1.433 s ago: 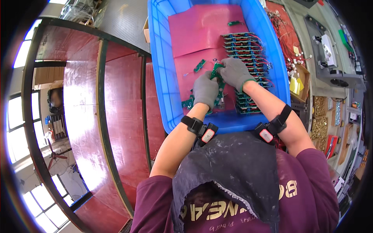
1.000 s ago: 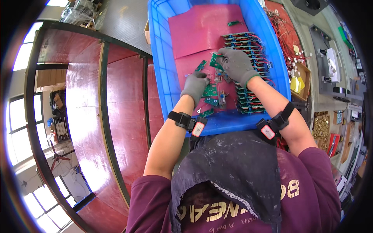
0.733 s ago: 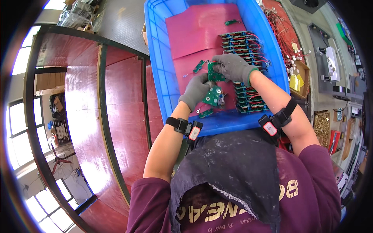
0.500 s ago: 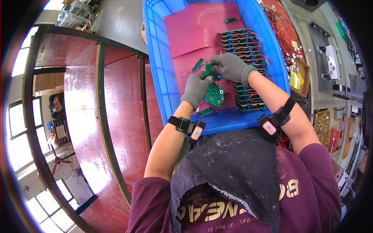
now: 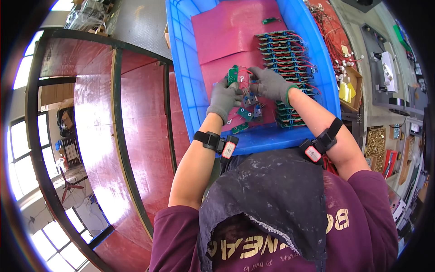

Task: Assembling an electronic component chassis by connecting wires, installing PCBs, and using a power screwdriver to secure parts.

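My gloved left hand (image 5: 224, 99) is closed, its thumb and fingers pinching a small green circuit board (image 5: 233, 74) that stands up from the fingertips. Red wires (image 5: 245, 71) run from beside this board to the fingertips of my gloved right hand (image 5: 272, 84), which is closed on them as far as I can see. Below and between the hands lie larger circuit boards with dark block-shaped parts (image 5: 249, 99), partly hidden by my fingers. Close to my left wrist, another small green board (image 5: 239, 128) rests on the red liner sheet (image 5: 217, 34).
A blue plastic bin (image 5: 188, 95) surrounds the work. Along its right side stands a row of circuit boards with red wires (image 5: 282, 52). One small green board (image 5: 270, 21) lies at the far end. Right of the bin are loose wires (image 5: 319, 22) and an open cardboard box (image 5: 353, 88).
The larger green board between my hands has turned over or tipped, showing dark parts instead of its flat green face. A small board now stands upright in my left hand.
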{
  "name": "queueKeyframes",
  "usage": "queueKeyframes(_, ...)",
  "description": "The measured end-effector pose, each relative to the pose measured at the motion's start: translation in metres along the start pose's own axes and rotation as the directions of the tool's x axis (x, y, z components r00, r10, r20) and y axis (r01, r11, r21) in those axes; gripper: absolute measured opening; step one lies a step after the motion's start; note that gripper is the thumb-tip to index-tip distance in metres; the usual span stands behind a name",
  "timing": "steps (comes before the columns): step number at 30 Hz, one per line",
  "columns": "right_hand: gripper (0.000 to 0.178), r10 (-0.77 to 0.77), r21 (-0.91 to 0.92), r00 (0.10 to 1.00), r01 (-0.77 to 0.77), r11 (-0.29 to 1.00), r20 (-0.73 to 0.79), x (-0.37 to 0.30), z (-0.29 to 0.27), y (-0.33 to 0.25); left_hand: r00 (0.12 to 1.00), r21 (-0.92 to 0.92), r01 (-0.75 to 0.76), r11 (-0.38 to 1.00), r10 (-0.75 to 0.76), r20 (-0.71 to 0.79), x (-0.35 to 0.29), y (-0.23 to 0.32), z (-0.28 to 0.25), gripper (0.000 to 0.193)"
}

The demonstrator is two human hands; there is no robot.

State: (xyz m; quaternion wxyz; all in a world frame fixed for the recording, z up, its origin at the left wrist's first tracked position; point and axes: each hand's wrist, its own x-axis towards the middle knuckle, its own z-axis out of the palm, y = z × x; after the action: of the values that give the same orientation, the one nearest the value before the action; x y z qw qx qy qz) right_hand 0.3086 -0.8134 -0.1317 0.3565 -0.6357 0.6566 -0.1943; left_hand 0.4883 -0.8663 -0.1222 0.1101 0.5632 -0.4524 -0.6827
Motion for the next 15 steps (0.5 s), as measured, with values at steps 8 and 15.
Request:
queueKeyframes(8, 0.025, -0.033, 0.000, 0.953, 0.035, 0.999, -0.301, -0.007, -0.001, -0.007, 0.980, 0.867, 0.174, 0.467, 0.002, -0.198, 0.010, 0.022, 0.015, 0.064)
queueKeyframes(15, 0.022, 0.039, 0.155, 0.916, 0.026, 0.988, -0.400, -0.029, -0.025, -0.005, 0.997, 0.986, 0.057, 0.154, -0.058, -0.049, 0.035, 0.003, 0.070, 0.079)
